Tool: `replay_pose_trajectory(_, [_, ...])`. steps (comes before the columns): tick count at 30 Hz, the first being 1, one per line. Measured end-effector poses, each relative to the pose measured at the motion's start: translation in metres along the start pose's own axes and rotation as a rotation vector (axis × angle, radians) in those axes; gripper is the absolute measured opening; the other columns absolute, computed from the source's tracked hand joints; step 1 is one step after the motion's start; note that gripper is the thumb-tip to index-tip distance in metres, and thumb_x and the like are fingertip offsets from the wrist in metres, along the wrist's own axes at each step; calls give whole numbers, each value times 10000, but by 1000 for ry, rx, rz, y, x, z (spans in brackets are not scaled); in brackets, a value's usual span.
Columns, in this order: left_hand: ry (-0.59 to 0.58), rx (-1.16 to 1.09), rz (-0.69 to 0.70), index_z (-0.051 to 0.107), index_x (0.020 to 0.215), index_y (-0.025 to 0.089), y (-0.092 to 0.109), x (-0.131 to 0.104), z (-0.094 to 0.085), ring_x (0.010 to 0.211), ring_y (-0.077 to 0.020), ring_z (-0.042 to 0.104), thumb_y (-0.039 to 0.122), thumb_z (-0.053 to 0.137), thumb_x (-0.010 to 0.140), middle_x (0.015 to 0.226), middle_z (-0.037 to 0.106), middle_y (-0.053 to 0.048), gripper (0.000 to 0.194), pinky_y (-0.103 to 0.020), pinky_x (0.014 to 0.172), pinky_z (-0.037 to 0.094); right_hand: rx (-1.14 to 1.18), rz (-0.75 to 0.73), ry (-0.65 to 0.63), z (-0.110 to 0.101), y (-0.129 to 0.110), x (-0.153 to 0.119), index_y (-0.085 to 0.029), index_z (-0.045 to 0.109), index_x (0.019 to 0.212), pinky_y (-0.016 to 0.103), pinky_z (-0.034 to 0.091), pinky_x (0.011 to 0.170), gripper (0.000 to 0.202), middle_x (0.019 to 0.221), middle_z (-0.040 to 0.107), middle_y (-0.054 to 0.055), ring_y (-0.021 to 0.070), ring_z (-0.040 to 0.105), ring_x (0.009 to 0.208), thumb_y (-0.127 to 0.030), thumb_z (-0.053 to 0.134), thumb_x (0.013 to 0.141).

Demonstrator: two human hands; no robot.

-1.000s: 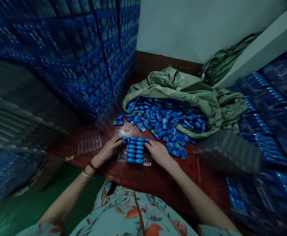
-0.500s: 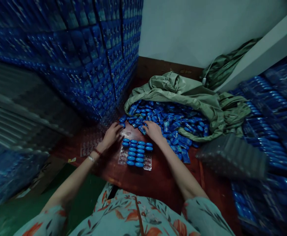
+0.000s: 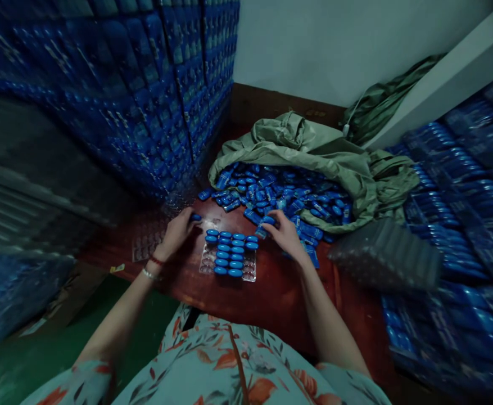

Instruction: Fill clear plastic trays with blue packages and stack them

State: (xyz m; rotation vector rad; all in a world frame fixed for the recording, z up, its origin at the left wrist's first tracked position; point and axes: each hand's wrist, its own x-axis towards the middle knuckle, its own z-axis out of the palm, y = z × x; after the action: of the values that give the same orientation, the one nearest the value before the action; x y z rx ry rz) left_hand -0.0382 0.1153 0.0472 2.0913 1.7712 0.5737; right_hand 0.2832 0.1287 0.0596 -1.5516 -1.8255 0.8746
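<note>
In front of me a clear plastic blister tray (image 3: 249, 269) lies on the red-brown table, its middle columns and top row filled with shiny blue oval packets (image 3: 230, 248). Some side pockets at its lower left and right hold nothing. My left hand (image 3: 177, 230), left of the tray, pinches a small blue oval packet (image 3: 195, 217) at its fingertips. My right hand (image 3: 287, 233) is closed on another blue oval packet (image 3: 268, 220), above right of the tray. Behind it a heap of loose blue packets (image 3: 263, 188) spills from a green fabric sack (image 3: 313, 140).
Stacked blue packages (image 3: 145, 112) rise on the left; more stacks (image 3: 444, 202) stand on the right. A pile of nested trays (image 3: 383, 256) sits at the table's right. Another clear tray (image 3: 147, 243) lies left of my left hand. Grey stacked trays (image 3: 27, 208) stand far left.
My right hand has moved right and toward me from the heap with a blue packet in it. My left hand has drawn left, now clearly pinching a packet. The whole view has shifted slightly.
</note>
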Motion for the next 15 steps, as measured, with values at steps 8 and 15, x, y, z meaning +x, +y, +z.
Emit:
replay_pose_trajectory(8, [433,-573,-257,588,1006,182,7,-91,13,885,-180,631,370,622,788,950,656,-42,290,-311,813,512,440,288,36,12,23,-84,-201,530,1077,309,536,559,395,790,630,26,162,625,589,-434,577,761])
replay_pose_trajectory(15, [303,-485,88,595,1006,194,24,-86,38,847,-160,621,242,497,879,919,648,-49,167,-288,772,515,-97,-166,18,39,-1,-99,-222,564,1091,341,471,890,241,1068,604,85,195,581,1007,-247,401,916])
